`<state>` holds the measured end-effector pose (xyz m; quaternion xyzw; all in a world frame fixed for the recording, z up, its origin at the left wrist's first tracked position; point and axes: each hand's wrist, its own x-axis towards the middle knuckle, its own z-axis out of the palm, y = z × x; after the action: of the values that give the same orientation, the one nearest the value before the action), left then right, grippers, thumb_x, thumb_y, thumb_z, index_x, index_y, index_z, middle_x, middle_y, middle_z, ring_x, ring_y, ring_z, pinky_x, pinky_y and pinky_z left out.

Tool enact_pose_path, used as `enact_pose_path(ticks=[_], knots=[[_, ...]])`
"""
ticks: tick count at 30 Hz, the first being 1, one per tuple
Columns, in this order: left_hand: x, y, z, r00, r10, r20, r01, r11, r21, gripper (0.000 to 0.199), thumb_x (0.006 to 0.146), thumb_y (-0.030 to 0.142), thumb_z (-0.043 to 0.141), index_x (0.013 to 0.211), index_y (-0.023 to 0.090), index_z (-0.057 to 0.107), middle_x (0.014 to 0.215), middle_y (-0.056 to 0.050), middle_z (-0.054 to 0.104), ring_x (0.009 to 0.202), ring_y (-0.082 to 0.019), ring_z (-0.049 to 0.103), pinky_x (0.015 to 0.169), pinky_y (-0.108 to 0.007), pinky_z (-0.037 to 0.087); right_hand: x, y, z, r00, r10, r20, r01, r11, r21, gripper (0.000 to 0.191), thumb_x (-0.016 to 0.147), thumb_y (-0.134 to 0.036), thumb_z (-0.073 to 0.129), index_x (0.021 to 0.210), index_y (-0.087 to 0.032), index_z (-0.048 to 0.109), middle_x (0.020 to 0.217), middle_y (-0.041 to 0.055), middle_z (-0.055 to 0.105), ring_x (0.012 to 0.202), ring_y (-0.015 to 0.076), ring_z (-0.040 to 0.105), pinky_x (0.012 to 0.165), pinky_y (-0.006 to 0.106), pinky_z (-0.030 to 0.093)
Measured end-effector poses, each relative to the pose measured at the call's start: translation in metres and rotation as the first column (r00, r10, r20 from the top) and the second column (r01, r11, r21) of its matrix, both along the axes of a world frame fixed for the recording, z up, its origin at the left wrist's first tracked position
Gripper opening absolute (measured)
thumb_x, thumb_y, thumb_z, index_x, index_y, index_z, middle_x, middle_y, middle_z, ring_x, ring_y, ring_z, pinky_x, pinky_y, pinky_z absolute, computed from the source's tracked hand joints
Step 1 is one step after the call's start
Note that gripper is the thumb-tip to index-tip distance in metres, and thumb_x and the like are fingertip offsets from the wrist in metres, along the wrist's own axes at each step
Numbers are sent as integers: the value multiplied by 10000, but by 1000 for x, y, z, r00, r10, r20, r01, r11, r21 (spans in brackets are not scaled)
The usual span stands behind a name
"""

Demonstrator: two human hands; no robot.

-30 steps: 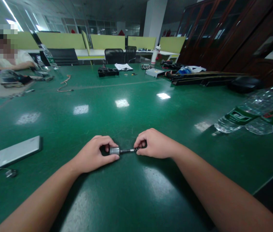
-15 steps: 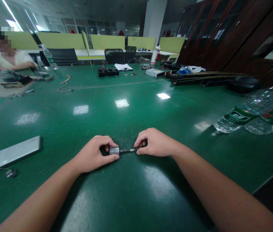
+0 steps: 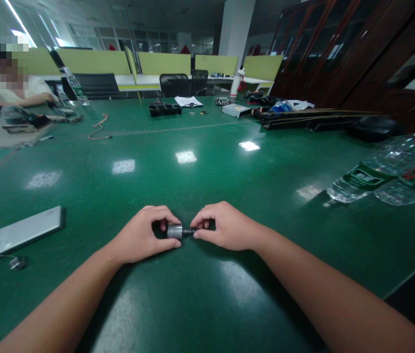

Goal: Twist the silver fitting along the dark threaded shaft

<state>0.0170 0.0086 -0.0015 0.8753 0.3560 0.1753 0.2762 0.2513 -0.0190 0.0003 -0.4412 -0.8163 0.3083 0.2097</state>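
Low in the middle of the view, my left hand (image 3: 144, 235) grips a small silver metal cylinder (image 3: 175, 231) between thumb and fingers, just above the green table (image 3: 192, 186) or resting on it. A thin shaft sticks out of the cylinder's right end, with a dark coiled spring (image 3: 187, 232) around it. My right hand (image 3: 225, 226) pinches the right end of the spring with thumb and forefinger, close to the cylinder. Its fingertips hide the shaft's far end.
A silver power bank (image 3: 29, 230) with a cable lies at the left. Clear plastic bottles (image 3: 365, 177) stand at the right. Behind are a black tray (image 3: 165, 110), papers, a metal box (image 3: 235, 111) and dark strips. A person (image 3: 16, 93) sits at the far left.
My right hand has moved left toward the cylinder, bringing the spring along the shaft up to it. My left hand and the cylinder have hardly moved.
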Motion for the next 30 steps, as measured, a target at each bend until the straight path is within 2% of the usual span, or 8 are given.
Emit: enact_pose_path(ticks=[5, 11, 22, 30], knots=[[0, 0, 1, 1000, 1, -1, -1, 1000, -3, 289, 709, 343, 799, 936, 193, 701, 829, -10, 669, 740, -163, 604, 747, -298, 445, -3, 0, -2, 1000, 13, -3, -13, 999, 43, 153, 812, -196, 692, 953, -174, 748, 828, 35, 710, 737, 128, 621, 691, 242, 445], [-1, 0, 1, 1000, -4, 18, 4, 1000, -14, 248, 800, 385, 716, 947, 186, 701, 811, -12, 666, 739, -161, 607, 739, -295, 446, -3, 0, -3, 1000, 21, 0, -21, 999, 48, 173, 824, -206, 677, 979, -165, 742, 837, 37, 699, 736, 125, 612, 696, 244, 448], [0, 0, 0, 1000, -9, 0, 9, 1000, -1, 223, 794, 371, 726, 924, 190, 707, 813, -17, 678, 730, -158, 602, 745, -298, 448, -5, -2, -4, 1000, 2, -16, -1, 996, 86, 229, 754, -177, 732, 983, -180, 731, 876, 31, 696, 782, 136, 612, 736, 249, 450], [1, 1, 0, 1000, -11, 13, 11, 1000, 9, 205, 795, 356, 718, 918, 192, 710, 798, -15, 679, 715, -153, 600, 717, -278, 454, -8, -2, -6, 1000, -1, -18, 3, 998, 68, 166, 768, -162, 718, 931, -177, 741, 819, 23, 688, 725, 123, 603, 689, 235, 446]])
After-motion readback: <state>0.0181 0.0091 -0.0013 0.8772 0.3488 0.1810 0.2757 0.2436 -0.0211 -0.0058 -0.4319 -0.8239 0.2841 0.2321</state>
